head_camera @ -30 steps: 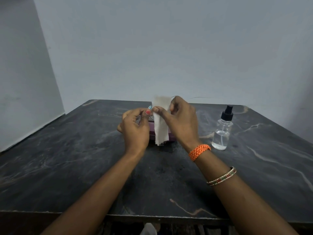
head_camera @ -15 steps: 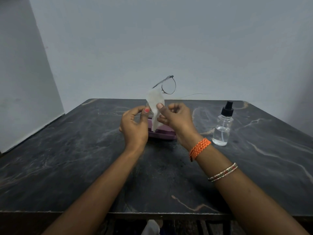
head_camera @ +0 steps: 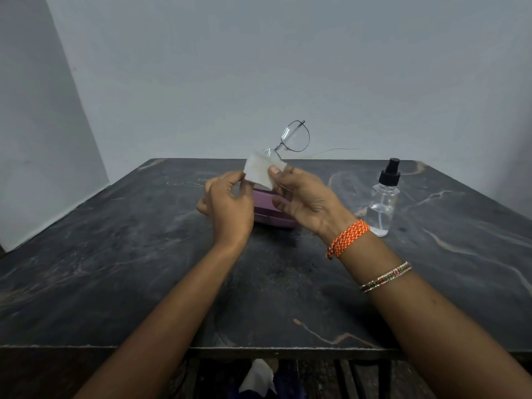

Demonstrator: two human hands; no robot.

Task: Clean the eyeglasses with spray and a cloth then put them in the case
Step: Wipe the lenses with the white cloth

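Note:
Thin metal-framed eyeglasses (head_camera: 295, 136) are held up above the table, one lens free against the wall, the other wrapped in a small white cloth (head_camera: 263, 171). My right hand (head_camera: 308, 201) pinches the cloth around that lens with thumb and fingers. My left hand (head_camera: 229, 207) grips the left edge of the cloth and the frame beneath it; exactly what its fingertips touch is hidden. A purple eyeglass case (head_camera: 272, 210) lies on the table right behind both hands, mostly covered by them. A clear spray bottle (head_camera: 383, 203) with a black pump stands to the right.
The dark marble table (head_camera: 115, 269) runs to a front edge near me and a grey wall behind. A thin wire (head_camera: 334, 150) trails along the table's far edge. Something white (head_camera: 257, 377) lies below the table front.
The glasses rose from behind my hands and tilted further up, so one lens now stands well above the cloth. The cloth is bunched shorter around the lower lens. My right palm turned more towards me.

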